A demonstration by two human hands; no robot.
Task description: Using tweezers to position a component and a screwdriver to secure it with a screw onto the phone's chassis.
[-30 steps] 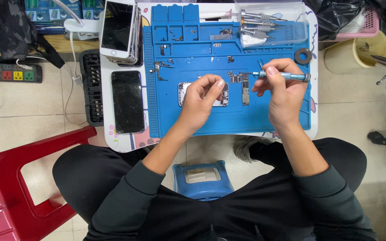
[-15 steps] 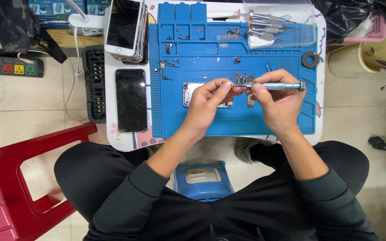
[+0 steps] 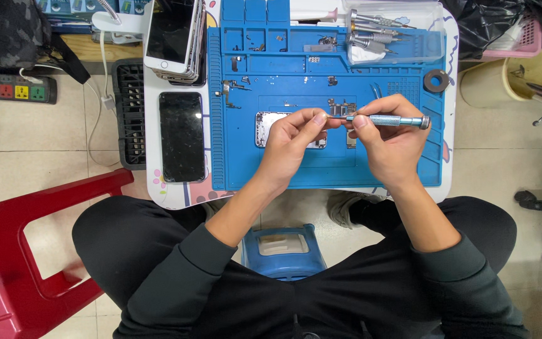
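My right hand (image 3: 389,143) holds a silver precision screwdriver (image 3: 391,120) level above the blue work mat (image 3: 321,169), its tip pointing left. The fingertips of my left hand (image 3: 291,145) pinch at that tip; whatever they hold is too small to see. Beneath both hands an opened phone body (image 3: 268,129) lies on the mat, partly hidden by my left hand. Small loose phone parts (image 3: 339,105) sit just behind it.
A black phone screen (image 3: 182,136) lies left of the mat, with a stack of phones (image 3: 174,37) behind it. Clear box of screwdrivers (image 3: 396,31) at back right, a tape roll (image 3: 436,80), a black tray (image 3: 131,113), a power strip (image 3: 19,89), a red stool (image 3: 26,251).
Both hands rose from the phone and met; the screwdriver swung level, and my left fingers came to its tip.
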